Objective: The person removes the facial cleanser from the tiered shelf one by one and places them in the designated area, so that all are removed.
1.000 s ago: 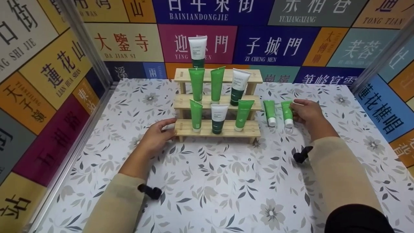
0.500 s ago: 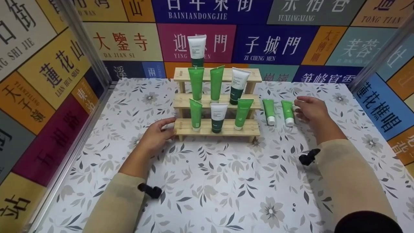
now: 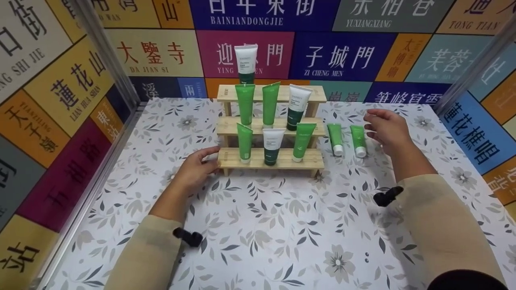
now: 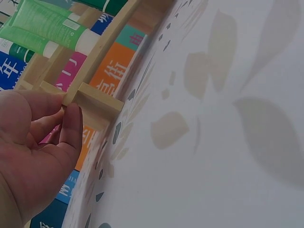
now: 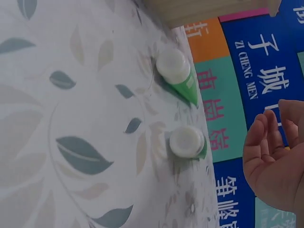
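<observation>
Nearest: a black rounded object cut off at the lower right corner, over the right sleeve. A black fitting sits at that cuff; a second fitting is on the left sleeve. Both forearms reach over a leaf-print tablecloth.

Left hand: pinches the left end of the lowest step of a three-step wooden rack between thumb and fingers. Lowest step, left to right: slim green tube, white-and-dark-green tube, broad green tube, all on their caps.

Right of the rack, two tubes lie flat, caps toward the viewer: inner loose tube and outer loose tube. They lie between rack and right hand, which is near the outer one, fingers loosely bent, holding nothing.

Middle step: two green tubes and a two-tone tube. The front row partly blocks the view of this step. Top step: one white-topped tube at left, its base hidden by a green tube below.

Farthest: a wall of coloured sign panels; the topmost tube covers part of the magenta one.
</observation>
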`<state>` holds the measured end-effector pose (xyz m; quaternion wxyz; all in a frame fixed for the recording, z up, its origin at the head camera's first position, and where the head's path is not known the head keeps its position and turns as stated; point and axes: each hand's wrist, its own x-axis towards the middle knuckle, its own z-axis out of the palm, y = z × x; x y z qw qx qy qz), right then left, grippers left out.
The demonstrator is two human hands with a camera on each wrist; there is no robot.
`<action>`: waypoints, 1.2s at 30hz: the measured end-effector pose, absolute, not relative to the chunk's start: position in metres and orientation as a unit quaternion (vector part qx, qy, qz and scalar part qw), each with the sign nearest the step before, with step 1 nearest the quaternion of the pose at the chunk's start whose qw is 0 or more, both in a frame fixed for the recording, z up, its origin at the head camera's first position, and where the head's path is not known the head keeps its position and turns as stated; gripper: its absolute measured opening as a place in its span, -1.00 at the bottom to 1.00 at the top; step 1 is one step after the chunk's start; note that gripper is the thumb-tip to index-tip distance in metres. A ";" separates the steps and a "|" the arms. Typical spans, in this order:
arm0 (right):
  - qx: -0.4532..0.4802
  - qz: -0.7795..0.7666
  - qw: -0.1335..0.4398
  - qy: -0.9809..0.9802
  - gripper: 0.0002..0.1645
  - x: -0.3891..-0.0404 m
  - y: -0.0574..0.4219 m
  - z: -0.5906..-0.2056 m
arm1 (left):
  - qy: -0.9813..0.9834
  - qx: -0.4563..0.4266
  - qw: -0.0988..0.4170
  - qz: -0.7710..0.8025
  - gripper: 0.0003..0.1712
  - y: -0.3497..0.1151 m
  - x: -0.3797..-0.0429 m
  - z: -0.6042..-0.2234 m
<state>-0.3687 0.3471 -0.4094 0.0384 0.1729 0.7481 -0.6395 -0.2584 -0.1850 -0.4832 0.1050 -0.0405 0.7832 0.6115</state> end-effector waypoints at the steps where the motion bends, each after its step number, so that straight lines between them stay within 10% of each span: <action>1: 0.169 -0.650 0.037 0.740 -0.57 -0.368 0.345 -0.408 | 0.783 -0.041 0.105 0.612 -0.41 -0.185 -0.258 -0.483; 36: -0.005 -0.735 0.012 0.678 -0.62 -0.355 0.255 -0.321 | 0.777 -0.043 0.116 0.617 -0.40 -0.185 -0.258 -0.480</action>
